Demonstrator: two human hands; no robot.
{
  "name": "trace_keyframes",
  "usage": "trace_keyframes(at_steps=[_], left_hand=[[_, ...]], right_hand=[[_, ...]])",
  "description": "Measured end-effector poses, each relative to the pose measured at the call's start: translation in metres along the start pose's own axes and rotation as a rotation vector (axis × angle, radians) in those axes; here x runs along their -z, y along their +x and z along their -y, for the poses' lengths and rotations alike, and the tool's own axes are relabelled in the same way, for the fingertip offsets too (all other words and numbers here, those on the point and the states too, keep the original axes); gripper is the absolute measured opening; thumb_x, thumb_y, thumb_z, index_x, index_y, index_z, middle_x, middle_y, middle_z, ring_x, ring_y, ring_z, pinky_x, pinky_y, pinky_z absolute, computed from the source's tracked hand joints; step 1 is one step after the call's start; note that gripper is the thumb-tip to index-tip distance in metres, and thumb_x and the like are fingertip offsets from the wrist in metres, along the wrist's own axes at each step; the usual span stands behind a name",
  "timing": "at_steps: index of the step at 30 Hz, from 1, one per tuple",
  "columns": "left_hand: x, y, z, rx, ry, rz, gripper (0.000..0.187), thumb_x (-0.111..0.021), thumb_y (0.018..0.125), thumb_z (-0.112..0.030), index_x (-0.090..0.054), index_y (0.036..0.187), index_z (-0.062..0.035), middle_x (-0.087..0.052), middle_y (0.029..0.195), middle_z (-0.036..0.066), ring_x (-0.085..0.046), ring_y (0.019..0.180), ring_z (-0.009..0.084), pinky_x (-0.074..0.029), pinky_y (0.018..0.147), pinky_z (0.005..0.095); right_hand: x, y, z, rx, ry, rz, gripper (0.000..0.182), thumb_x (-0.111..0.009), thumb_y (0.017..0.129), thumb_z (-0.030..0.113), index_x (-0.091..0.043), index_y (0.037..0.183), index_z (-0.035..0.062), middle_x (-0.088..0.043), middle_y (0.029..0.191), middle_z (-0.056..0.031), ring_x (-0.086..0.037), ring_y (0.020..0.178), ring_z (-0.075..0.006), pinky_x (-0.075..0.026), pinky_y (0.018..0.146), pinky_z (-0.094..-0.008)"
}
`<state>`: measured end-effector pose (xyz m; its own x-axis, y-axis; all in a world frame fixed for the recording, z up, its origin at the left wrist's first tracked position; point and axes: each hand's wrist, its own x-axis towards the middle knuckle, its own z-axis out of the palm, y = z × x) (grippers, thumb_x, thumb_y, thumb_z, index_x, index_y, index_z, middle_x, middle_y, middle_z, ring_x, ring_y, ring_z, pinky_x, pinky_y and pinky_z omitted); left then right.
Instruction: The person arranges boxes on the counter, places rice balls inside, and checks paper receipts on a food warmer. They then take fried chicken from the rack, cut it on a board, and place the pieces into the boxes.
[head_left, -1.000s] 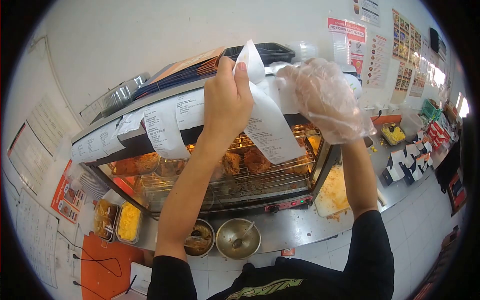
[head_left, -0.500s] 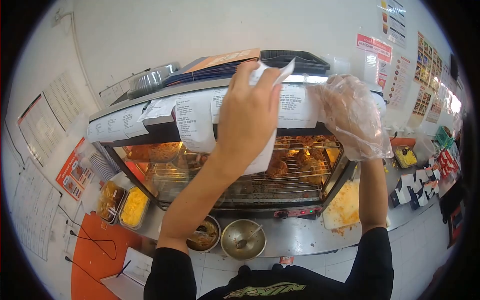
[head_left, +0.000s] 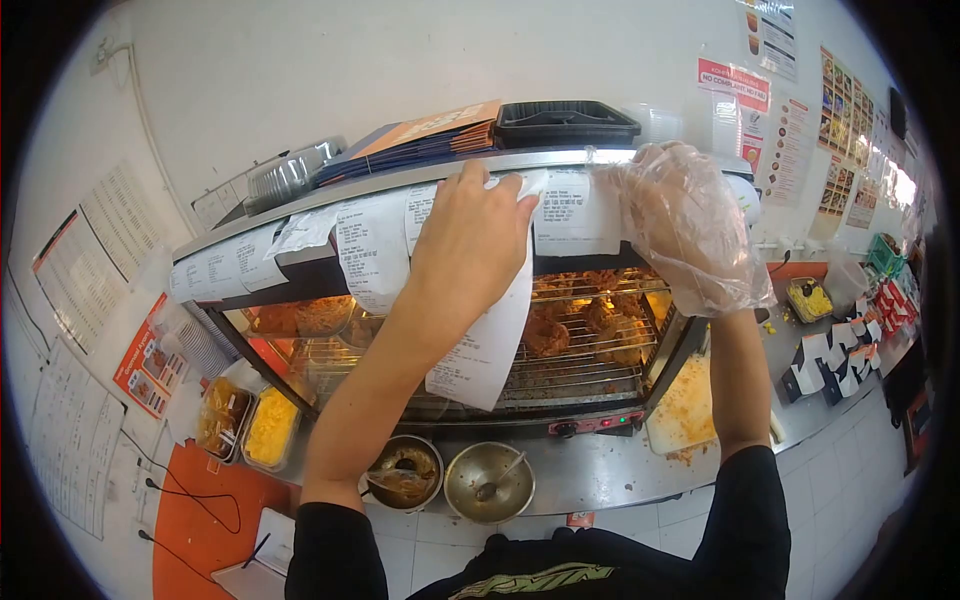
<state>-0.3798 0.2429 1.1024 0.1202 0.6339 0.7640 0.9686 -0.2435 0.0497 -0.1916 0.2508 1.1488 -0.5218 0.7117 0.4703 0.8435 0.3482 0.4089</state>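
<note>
My bare left hand (head_left: pixel 472 245) is closed on a long white paper receipt (head_left: pixel 487 345) at the top front edge of the glass food warmer (head_left: pixel 400 425). The receipt hangs down over the glass. My right hand (head_left: pixel 690 225), in a loose clear plastic glove, rests at the right part of the same edge, beside another printed receipt (head_left: pixel 577 213); its fingertips are blurred by the plastic. More receipts (head_left: pixel 373 250) hang along the edge to the left. Fried pieces of food (head_left: pixel 545 335) lie on the wire racks inside.
Atop the warmer are a black tray (head_left: pixel 567 125), folded cartons (head_left: pixel 420 135) and clear lids (head_left: pixel 290 178). Two metal bowls (head_left: pixel 489 482) stand in front. A white board with crumbs (head_left: pixel 685 405) is at the right, containers of yellow food (head_left: pixel 270 428) at the left.
My left hand has come down slightly to the warmer's edge, and the receipt, earlier folded up above it, now hangs flatter and lower. My right hand stays near the same spot.
</note>
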Motion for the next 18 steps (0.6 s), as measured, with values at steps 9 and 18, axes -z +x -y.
trace_keyframes(at_steps=[9, 18], left_hand=[[-0.017, 0.001, -0.005, -0.1, 0.266, -0.148, 0.024, -0.052, 0.089, -0.024, -0.06, 0.1, -0.0038, -0.052, 0.092, 0.015, -0.05, 0.087, 0.0285, -0.041, 0.076, 0.0393], [-0.023, 0.002, 0.003, -0.165, 0.239, -0.191, 0.028, -0.046, 0.091, -0.028, -0.06, 0.098, -0.0047, -0.057, 0.095, 0.015, -0.052, 0.091, 0.0305, -0.038, 0.083, 0.0439]], right_hand=[[-0.059, 0.001, -0.005, 0.108, 0.262, -0.514, 0.034, -0.059, 0.07, 0.004, -0.06, 0.104, 0.009, -0.058, 0.099, -0.0086, -0.051, 0.099, -0.0284, -0.043, 0.084, -0.0394], [-0.089, 0.007, -0.006, 0.183, 0.344, -0.722, 0.032, -0.06, 0.071, 0.007, -0.061, 0.103, 0.0081, -0.059, 0.093, -0.0105, -0.055, 0.082, -0.0287, -0.045, 0.072, -0.0403]])
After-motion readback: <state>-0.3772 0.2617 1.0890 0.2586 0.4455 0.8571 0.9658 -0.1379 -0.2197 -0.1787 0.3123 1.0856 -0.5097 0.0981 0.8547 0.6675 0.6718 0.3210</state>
